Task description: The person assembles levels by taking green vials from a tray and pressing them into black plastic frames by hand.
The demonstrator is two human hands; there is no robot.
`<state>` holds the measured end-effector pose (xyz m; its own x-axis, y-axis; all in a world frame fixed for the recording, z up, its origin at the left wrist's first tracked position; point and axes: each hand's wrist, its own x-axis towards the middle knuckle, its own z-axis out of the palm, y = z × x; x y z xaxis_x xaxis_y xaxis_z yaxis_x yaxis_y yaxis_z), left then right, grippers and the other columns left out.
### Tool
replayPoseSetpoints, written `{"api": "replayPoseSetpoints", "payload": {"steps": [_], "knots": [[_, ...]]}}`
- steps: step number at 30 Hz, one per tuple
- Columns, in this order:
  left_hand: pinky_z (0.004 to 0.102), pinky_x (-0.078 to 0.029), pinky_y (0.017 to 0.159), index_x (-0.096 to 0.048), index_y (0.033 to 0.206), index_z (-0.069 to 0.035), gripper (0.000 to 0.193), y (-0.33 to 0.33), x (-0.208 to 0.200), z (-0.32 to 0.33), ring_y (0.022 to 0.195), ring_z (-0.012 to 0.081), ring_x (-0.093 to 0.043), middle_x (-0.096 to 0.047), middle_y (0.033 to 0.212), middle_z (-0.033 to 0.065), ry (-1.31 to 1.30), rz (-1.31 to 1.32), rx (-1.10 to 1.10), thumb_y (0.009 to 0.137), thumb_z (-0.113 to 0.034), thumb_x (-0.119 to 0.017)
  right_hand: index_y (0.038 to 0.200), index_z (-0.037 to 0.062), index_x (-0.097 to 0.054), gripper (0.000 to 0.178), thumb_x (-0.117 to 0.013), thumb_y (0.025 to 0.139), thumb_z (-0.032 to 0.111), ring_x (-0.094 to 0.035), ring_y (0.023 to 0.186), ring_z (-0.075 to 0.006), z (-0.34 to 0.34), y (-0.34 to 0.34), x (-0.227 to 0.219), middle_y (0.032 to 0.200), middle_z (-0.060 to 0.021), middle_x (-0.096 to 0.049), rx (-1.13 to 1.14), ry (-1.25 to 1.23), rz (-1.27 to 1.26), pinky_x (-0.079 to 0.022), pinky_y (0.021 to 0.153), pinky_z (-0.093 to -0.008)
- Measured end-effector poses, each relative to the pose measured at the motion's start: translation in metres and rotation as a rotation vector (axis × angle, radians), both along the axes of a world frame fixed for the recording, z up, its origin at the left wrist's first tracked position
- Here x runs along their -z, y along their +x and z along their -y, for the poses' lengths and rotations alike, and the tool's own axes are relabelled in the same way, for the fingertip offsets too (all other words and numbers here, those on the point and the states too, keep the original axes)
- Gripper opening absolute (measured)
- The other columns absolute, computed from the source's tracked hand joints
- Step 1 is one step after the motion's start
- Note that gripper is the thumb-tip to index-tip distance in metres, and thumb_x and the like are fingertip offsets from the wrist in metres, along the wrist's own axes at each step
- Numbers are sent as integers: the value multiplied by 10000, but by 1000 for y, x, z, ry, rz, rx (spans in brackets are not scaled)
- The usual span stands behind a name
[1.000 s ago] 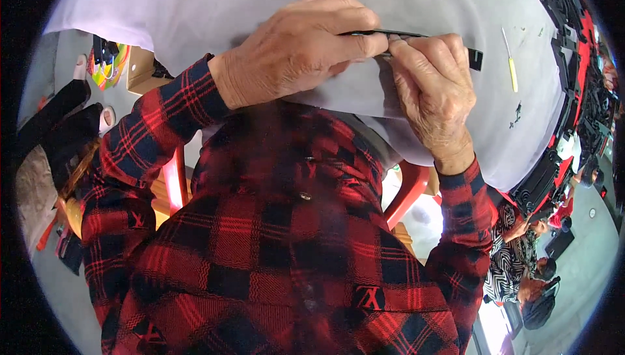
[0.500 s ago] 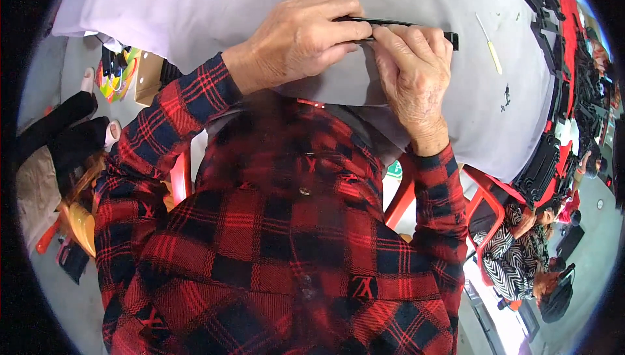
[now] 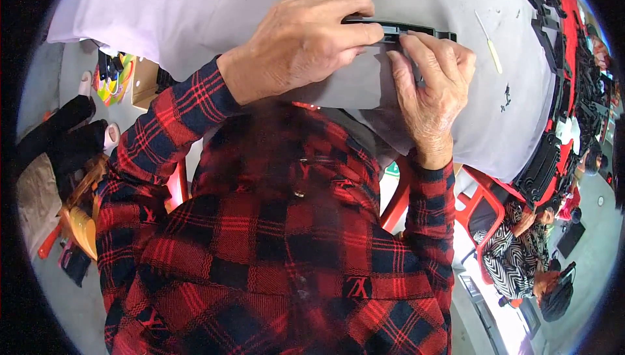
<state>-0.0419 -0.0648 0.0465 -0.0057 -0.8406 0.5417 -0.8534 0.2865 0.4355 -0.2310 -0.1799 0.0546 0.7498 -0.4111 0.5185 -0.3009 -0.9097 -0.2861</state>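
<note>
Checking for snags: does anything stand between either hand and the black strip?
Nothing visible: the left hand grips the strip and the right hand is at its near edge. A yellow-handled tool lies apart.

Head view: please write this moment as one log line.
left hand: holds black strip | right hand: at its near edge | yellow-handled tool: on pale cloth

shirt [image 3: 260,225]: red-and-dark plaid | sleeves [image 3: 179,117]: long, matching, 10 and 4 o'clock | button [image 3: 299,193]: small, shiny | motif [image 3: 358,286]: dark, 5 o'clock
</note>
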Motion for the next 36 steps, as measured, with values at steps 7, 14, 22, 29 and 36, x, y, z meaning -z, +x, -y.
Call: {"api": "replayPoseSetpoints", "payload": {"steps": [7, 14, 22, 29, 36], "knots": [[398, -498, 791, -702, 993, -109, 273, -6, 0, 8, 920, 269, -631, -624, 1012, 49, 55, 46, -9, 725, -90, -755, 974, 149, -723, 249, -811, 741, 162, -572, 958, -233, 2, 3, 6, 993, 24, -684, -4, 10, -34, -411, 847, -378], [391, -508, 817, -701, 1039, -111, 349, -7, -1, 6, 947, 258, -633, -624, 1023, 45, 102, 58, 5, 696, -82, -756, 973, 143, -722, 251, -806, 737, 148, -570, 933, -234, 7, 4, 10, 974, 22, -688, -27, 6, 0, -416, 837, -381], [385, -513, 853, -692, 1076, -104, 384, -5, -1, 6, 1005, 266, -629, -629, 1037, 49, 146, 21, 48, 696, -65, -735, 958, 121, -720, 258, -806, 716, 94, -569, 910, -243, 4, 4, 11, 969, 9, -691, -37, 31, 37, -440, 840, -370], [377, -515, 847, -688, 1066, -95, 334, -6, -3, 5, 992, 269, -627, -627, 1035, 52, 145, 25, 36, 734, -67, -705, 939, 111, -724, 247, -824, 714, 91, -566, 902, -250, 0, 5, 9, 978, -17, -691, 25, 6, 42, -452, 840, -359], [378, -511, 844, -690, 1084, -94, 341, -6, 0, 6, 991, 265, -626, -626, 1047, 48, 155, 36, 41, 745, -66, -701, 943, 122, -730, 258, -832, 705, 120, -561, 914, -245, 4, 4, 4, 980, -6, -675, 19, -11, 13, -441, 848, -361]]}}
